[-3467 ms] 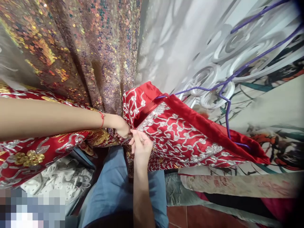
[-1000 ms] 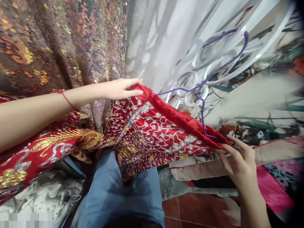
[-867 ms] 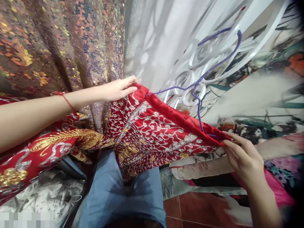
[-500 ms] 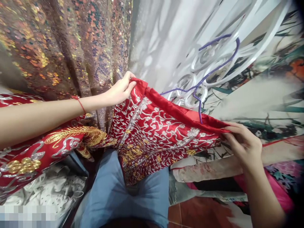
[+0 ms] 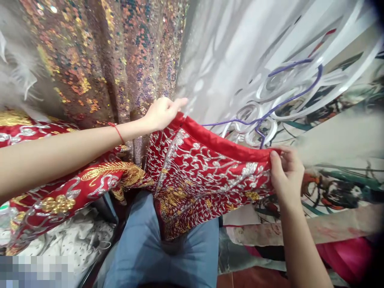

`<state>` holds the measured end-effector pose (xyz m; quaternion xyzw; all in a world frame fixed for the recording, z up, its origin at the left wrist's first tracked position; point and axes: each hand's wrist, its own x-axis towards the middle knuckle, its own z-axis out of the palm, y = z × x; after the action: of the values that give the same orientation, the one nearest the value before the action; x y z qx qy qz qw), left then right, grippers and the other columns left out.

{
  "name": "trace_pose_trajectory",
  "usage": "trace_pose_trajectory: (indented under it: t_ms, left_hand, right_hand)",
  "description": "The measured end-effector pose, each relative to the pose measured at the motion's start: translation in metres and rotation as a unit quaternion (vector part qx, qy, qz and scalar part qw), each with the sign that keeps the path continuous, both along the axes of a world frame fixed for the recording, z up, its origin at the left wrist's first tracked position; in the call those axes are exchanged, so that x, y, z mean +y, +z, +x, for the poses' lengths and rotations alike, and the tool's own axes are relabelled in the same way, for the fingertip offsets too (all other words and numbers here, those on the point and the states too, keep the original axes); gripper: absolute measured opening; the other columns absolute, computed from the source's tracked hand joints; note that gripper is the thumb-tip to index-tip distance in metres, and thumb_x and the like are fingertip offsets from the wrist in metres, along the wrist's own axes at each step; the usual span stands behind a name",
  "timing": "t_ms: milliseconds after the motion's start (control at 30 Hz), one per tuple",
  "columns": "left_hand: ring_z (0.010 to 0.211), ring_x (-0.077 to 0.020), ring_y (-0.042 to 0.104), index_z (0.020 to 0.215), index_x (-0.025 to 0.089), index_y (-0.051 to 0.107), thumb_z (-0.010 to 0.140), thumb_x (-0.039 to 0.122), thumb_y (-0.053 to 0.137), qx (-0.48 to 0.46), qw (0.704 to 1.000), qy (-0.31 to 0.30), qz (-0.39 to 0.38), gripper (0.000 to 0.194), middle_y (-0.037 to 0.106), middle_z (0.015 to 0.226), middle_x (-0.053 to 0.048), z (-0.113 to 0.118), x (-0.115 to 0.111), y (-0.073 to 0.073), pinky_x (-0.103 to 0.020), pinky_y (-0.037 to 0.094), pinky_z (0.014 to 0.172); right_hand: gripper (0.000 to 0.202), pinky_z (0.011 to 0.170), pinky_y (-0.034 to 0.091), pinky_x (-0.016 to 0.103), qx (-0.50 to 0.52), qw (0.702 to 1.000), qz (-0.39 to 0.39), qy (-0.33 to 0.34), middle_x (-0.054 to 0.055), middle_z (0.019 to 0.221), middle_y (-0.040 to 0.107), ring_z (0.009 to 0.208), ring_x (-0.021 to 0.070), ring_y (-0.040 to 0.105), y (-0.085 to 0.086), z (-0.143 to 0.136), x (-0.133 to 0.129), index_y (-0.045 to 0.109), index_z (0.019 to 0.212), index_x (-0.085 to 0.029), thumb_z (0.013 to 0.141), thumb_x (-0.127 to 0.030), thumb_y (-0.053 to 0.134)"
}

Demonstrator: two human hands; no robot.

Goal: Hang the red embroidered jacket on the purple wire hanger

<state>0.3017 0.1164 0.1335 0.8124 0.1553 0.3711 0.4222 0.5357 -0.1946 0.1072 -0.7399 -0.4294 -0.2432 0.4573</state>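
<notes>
A red skirt-like garment (image 5: pixel 207 172) with silver and gold embroidery hangs from both hands over my lap. My left hand (image 5: pixel 163 114) grips the left end of its plain red waistband (image 5: pixel 222 142), one digit stretched out above the edge. At the band's right end my right hand (image 5: pixel 288 170) pinches the cloth, thumb in front and fingers behind. A purple wire hanger (image 5: pixel 279 106) rises above the band with its hook to the upper right. The hanger's lower part is hidden by the waistband.
A sequined curtain-like cloth (image 5: pixel 120 60) and white sheer fabric (image 5: pixel 216 60) hang ahead. White scrollwork (image 5: pixel 339 88) stands upper right. Another red embroidered piece (image 5: pixel 99 180) lies under my left arm. White dotted fabric (image 5: pixel 81 236) sits lower left, a pink cloth (image 5: pixel 345 256) lower right.
My right hand has moved left and now has its thumb on the band's front. The waistband's opening has narrowed and covers more of the hanger. My left thumb or finger has stretched out.
</notes>
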Motion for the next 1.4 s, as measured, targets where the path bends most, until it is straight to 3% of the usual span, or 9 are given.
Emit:
trace_pose_trajectory:
  t_ms: [233, 433, 667, 833, 933, 1033, 1167, 1300, 1400]
  left_hand:
    - [0.062, -0.0135, 0.049, 0.076, 0.015, 0.066, 0.081, 0.052, 0.063, 0.137, 0.988, -0.052, 0.037, 0.037, 0.049, 0.061, -0.002, -0.005, -0.006, 0.006, -0.030, 0.033, 0.062]
    - [0.064, -0.0155, 0.056, 0.079, 0.015, 0.073, 0.079, 0.041, 0.060, 0.185, 0.975, -0.118, 0.038, 0.029, 0.063, 0.067, -0.006, -0.008, 0.004, 0.009, -0.030, 0.040, 0.060]
    - [0.106, -0.0218, 0.062, 0.094, 0.011, 0.070, 0.086, 0.037, 0.047, 0.003, 0.997, -0.071, 0.043, 0.035, 0.068, 0.110, -0.010, -0.004, -0.008, 0.027, -0.040, 0.048, 0.091]
    - [0.105, -0.0247, 0.063, 0.062, 0.014, 0.051, 0.095, 0.038, 0.026, -0.089, 0.980, -0.172, -0.057, 0.048, 0.067, 0.086, -0.012, -0.029, -0.001, 0.057, -0.047, 0.047, 0.094]
    - [0.085, -0.0287, 0.068, 0.045, 0.017, 0.046, 0.086, 0.058, 0.042, 0.093, 0.927, -0.338, -0.132, 0.057, 0.063, 0.060, -0.011, -0.042, 0.005, 0.064, -0.044, 0.052, 0.076]
    - [0.076, -0.0306, 0.069, 0.052, 0.018, 0.064, 0.070, 0.063, 0.064, 0.332, 0.860, -0.382, -0.065, 0.049, 0.062, 0.054, -0.010, -0.041, 0.001, 0.056, -0.039, 0.052, 0.064]
    - [0.071, -0.0250, 0.067, 0.068, 0.021, 0.075, 0.063, 0.059, 0.077, 0.376, 0.838, -0.394, 0.033, 0.039, 0.066, 0.060, -0.007, -0.032, 0.003, 0.043, -0.032, 0.050, 0.058]
    - [0.056, -0.0179, 0.058, 0.060, 0.022, 0.073, 0.070, 0.064, 0.073, 0.330, 0.882, -0.336, 0.004, 0.043, 0.065, 0.057, -0.008, -0.034, 0.025, 0.040, -0.027, 0.045, 0.049]
    - [0.052, -0.0143, 0.055, 0.062, 0.021, 0.073, 0.076, 0.066, 0.067, 0.316, 0.906, -0.281, 0.001, 0.047, 0.065, 0.059, -0.007, -0.032, 0.032, 0.036, -0.026, 0.043, 0.050]
  right_hand:
    - [0.041, 0.073, 0.050, 0.038, -0.223, 0.956, -0.105, -0.158, 0.018, 0.102, 0.070, 0.090, 0.0293, 0.068, -0.020, -0.024, -0.010, 0.062, 0.121, -0.014, 0.094, -0.035, 0.040]
    - [0.043, 0.085, 0.049, 0.051, -0.254, 0.952, -0.090, -0.148, 0.022, 0.114, 0.062, 0.101, 0.0340, 0.062, -0.020, -0.035, -0.002, 0.056, 0.131, -0.013, 0.095, -0.029, 0.039]
    - [0.039, 0.090, 0.048, 0.052, -0.263, 0.955, -0.066, -0.116, 0.021, 0.118, 0.060, 0.108, 0.0339, 0.059, -0.023, -0.040, 0.004, 0.061, 0.124, -0.014, 0.094, -0.030, 0.042]
    - [0.037, 0.093, 0.045, 0.057, -0.327, 0.930, 0.016, -0.168, 0.022, 0.120, 0.060, 0.113, 0.0361, 0.054, -0.028, -0.041, 0.006, 0.062, 0.119, -0.013, 0.088, -0.030, 0.051]
    - [0.029, 0.087, 0.047, 0.054, -0.410, 0.887, 0.115, -0.178, 0.017, 0.113, 0.063, 0.110, 0.0342, 0.054, -0.031, -0.052, 0.007, 0.064, 0.110, -0.021, 0.083, -0.026, 0.055]
    - [0.020, 0.073, 0.049, 0.039, -0.472, 0.872, 0.131, 0.011, 0.009, 0.092, 0.066, 0.088, 0.0236, 0.061, -0.039, -0.078, 0.016, 0.063, 0.098, -0.025, 0.080, -0.020, 0.055]
    - [0.018, 0.063, 0.047, 0.028, -0.321, 0.921, -0.049, 0.216, 0.003, 0.081, 0.068, 0.073, 0.0153, 0.063, -0.052, -0.127, 0.052, 0.064, 0.094, -0.024, 0.084, -0.016, 0.052]
    - [0.026, 0.059, 0.045, 0.025, 0.029, 0.968, -0.115, 0.219, 0.001, 0.077, 0.069, 0.056, 0.0106, 0.058, -0.052, -0.162, 0.100, 0.062, 0.113, -0.019, 0.097, -0.032, 0.046]
    - [0.039, 0.061, 0.042, 0.026, 0.113, 0.974, -0.098, 0.168, -0.002, 0.067, 0.065, 0.056, 0.0123, 0.057, -0.042, -0.168, 0.133, 0.059, 0.119, -0.018, 0.097, -0.047, 0.048]
